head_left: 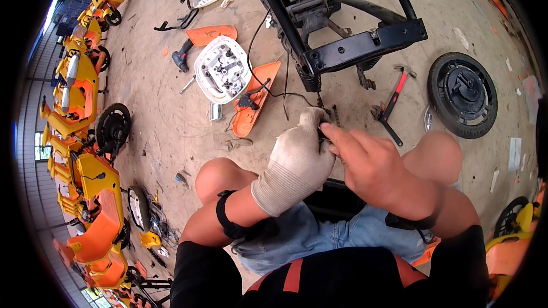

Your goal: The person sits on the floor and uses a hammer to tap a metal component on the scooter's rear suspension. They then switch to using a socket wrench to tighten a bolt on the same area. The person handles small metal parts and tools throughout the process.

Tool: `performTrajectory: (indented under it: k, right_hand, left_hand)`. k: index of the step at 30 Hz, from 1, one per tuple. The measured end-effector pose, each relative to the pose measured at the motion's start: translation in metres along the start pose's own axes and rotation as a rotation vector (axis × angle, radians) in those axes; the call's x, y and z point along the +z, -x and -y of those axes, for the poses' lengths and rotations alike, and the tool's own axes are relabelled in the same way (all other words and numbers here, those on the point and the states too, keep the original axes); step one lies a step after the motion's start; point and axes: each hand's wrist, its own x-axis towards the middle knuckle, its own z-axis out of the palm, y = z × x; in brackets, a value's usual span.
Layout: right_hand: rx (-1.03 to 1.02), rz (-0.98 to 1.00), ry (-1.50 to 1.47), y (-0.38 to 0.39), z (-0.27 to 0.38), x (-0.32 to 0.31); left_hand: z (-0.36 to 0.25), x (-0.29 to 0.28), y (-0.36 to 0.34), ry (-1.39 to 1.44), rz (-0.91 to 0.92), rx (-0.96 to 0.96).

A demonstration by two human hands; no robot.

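Observation:
My left hand, in a pale knitted glove, is closed around a small dark part at the end of a black cable, in front of the frame. My bare right hand is closed at the same part, thumb and finger against it; the part itself is mostly hidden. Just beyond my hands stands a black vehicle frame with the cable hanging from it. A red-and-black hammer and a loose wheel lie on the floor to the right.
On the floor lie a white tray of small parts, orange panels, a drill and black bent bars. A row of yellow scooters lines the left. More yellow-orange vehicle parts sit at lower right.

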Motion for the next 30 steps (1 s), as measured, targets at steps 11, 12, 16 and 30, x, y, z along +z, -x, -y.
performTrajectory:
  k: [11,12,16,30]
  right_hand:
    - [-0.007,0.164,-0.032,-0.001,0.0,-0.006]
    - [-0.001,0.163,-0.033,-0.004,-0.001,-0.007]
    - [0.083,0.033,-0.219,-0.013,-0.012,-0.002]
    - [0.105,0.119,-0.36,-0.018,-0.016,-0.023]
  left_hand:
    - [0.013,0.009,0.004,0.024,0.067,0.042]
    - [0.014,0.01,0.002,0.022,0.049,0.049]
    - [0.01,0.007,-0.011,0.222,-0.035,-0.005]
    - [0.01,0.002,-0.011,0.253,-0.024,0.163]
